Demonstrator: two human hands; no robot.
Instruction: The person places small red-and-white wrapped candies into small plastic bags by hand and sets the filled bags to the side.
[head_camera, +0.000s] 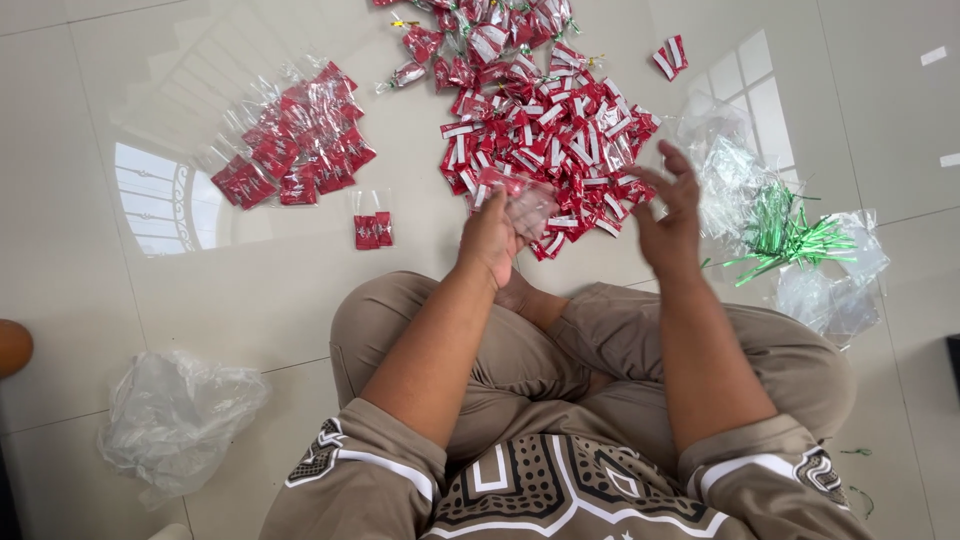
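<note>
I sit cross-legged on a glossy tiled floor. My left hand (490, 238) holds a small clear plastic bag (522, 200) with a red sweet or two inside, raised over the near edge of a big heap of red-and-white wrapped sweets (560, 130). My right hand (668, 215) hovers just right of the bag with fingers spread, holding nothing. Both hands are above my knees, a short way apart.
A group of filled clear bags of red sweets (295, 140) lies at the left, one single filled bag (372, 228) nearer me. Green twist ties (785, 235) and empty clear bags (730, 180) lie at the right. A crumpled plastic bag (175, 415) sits at lower left.
</note>
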